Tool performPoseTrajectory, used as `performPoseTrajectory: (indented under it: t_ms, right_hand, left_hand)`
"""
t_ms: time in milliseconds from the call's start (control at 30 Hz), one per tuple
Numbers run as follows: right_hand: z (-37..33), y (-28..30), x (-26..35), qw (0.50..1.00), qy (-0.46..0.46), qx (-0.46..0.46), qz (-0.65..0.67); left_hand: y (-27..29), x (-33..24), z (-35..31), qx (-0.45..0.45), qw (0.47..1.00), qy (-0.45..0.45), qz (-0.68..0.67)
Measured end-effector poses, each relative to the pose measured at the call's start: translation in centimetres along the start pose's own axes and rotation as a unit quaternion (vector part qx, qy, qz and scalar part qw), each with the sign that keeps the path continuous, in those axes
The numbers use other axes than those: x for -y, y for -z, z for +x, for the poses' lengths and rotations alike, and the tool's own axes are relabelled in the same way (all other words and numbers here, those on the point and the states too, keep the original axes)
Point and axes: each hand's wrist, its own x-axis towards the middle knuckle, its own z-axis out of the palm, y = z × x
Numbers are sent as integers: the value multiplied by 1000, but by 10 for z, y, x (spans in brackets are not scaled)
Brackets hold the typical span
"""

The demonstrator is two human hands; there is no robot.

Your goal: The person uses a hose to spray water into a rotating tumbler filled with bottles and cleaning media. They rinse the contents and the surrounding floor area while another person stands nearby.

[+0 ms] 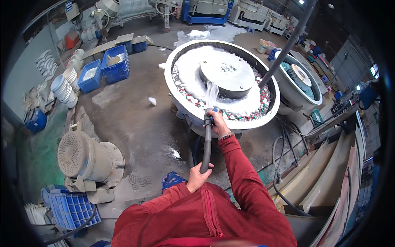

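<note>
My right hand is closed around the valve end of a dark grey hose, where a bit of blue shows. Lower down, near my body, my left hand wraps round the same hose. Water sprays from its mouth into a big round white tub. White foam covers much of the tub's inside. Small red, green and white pieces lie in a ring along the near wall. A round, foam-topped hub stands in the tub's middle.
A grey pole slants over the tub's right side. Behind it stands a second tub with teal contents. At left are a beige motor-like machine, blue crates and stacked white buckets. Loose hoses and curved panels lie at right.
</note>
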Motion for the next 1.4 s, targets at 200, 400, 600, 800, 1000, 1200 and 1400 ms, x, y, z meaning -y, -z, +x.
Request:
performPoseTrajectory:
  t_ms: [200,400,600,800,1000,1200,1400]
  right_hand:
    - [26,17,-20,990,-96,47,94]
    - [61,10,-44,991,-80,-11,110]
    - [104,-73,-40,989,-111,-36,89]
    - [133,-122,-29,996,-81,-15,37]
    - [133,-114,-35,990,-94,-65,86]
    - [130,-125,-25,993,-84,-74,49]
    - [137,-159,-11,999,-28,-41,12]
  left_hand:
    - [26,0,21,4,1000,11,7]
    - [68,13,54,27,1000,14,7]
    - [125,10,86,-10,1000,8,15]
    - [167,2,102,46,988,102,-102]
    - [167,4,114,57,997,37,-47]
    - [161,11,117,76,994,25,-76]
    - [173,12,121,52,996,-18,-68]
